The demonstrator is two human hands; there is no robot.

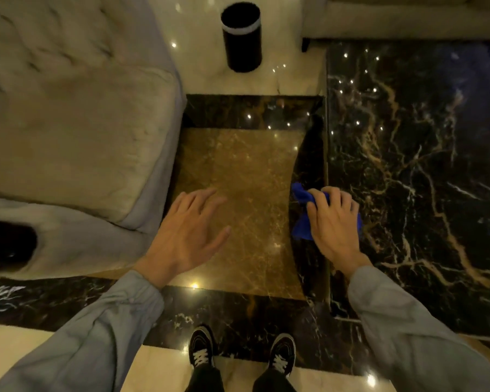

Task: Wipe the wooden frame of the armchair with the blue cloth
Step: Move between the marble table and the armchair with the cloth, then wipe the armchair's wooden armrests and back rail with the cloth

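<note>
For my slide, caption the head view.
Right hand grips crumpled blue cloth; open left hand hovers beside cream upholstered armchair.

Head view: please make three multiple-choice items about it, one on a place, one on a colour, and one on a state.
1. Where is the bin?
A. On the armchair seat
B. On the pale floor beyond the armchair
C. Beside the shoes

2. What colour is the cloth?
A. Blue
B. Red
C. White

3. What is the state of the left hand?
A. Closed on the cloth
B. Gripping the bin
C. Open and empty

Answers:
1. B, the bin stands on the pale floor at the top, past the armchair.
2. A, the cloth bunched under the right hand is bright blue.
3. C, its fingers are spread with nothing in them.
</note>
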